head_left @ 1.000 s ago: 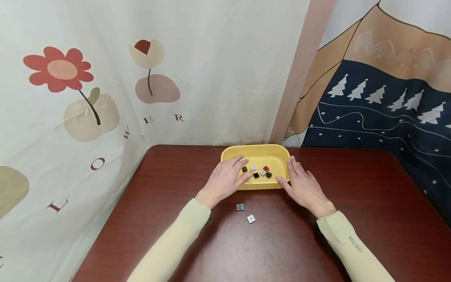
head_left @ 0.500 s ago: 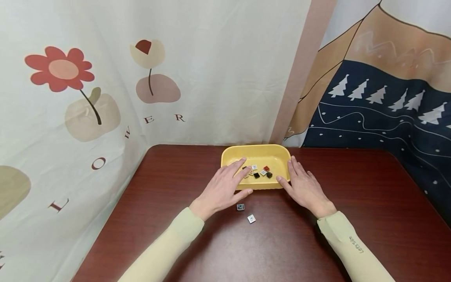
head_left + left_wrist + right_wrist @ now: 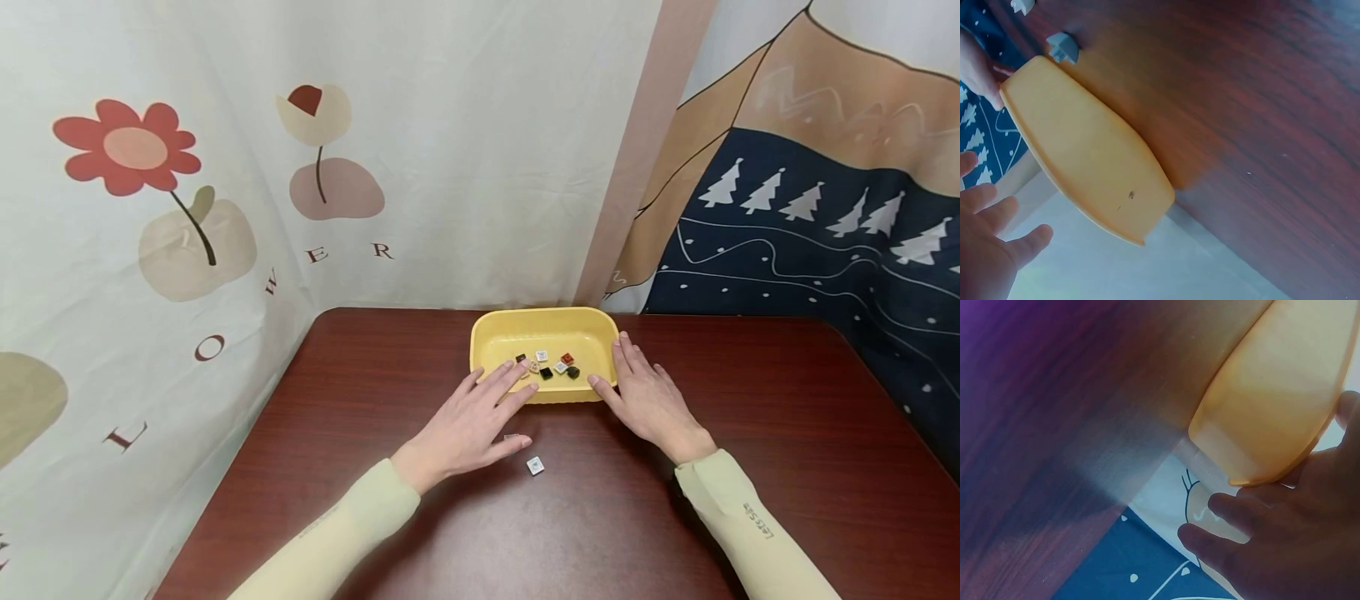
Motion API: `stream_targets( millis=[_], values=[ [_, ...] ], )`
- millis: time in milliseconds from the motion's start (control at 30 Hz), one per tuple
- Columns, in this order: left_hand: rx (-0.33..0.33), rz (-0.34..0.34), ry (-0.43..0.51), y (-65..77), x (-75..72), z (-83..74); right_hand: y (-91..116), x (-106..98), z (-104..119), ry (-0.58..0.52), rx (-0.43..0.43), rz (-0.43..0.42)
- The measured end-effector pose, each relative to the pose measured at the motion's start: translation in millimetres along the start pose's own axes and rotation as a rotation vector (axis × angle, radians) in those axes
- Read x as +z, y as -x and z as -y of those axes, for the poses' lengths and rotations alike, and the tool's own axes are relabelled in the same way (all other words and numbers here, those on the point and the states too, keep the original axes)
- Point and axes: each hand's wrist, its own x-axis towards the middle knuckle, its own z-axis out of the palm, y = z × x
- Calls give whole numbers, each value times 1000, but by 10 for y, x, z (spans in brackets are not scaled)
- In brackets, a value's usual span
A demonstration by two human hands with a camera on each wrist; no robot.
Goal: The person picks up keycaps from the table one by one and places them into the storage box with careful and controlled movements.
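A yellow plastic tub holds several small keycap-like pieces in black, white, red and cream; one black piece lies near the middle. My left hand is spread over the tub's front left corner and the table, holding nothing. Behind its thumb a grey piece is mostly hidden in the head view, but the left wrist view shows it beside the tub. A white square piece lies on the table closer to me. My right hand rests at the tub's right end, fingers straight along the side, thumb over the front rim.
The dark red-brown table reaches back to a pale curtain printed with flowers. A navy cloth with white trees hangs at the right. The tub stands near the table's far edge.
My left hand has drawn back out of the tub towards me and slightly left, its thumb now over the grey piece. The right hand and the tub have stayed in place.
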Motion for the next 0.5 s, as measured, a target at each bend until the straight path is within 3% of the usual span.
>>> stream_targets(
  millis=[500],
  values=[
    [185, 69, -54, 70, 74, -75, 0, -3, 2, 3, 1, -8]
  ],
)
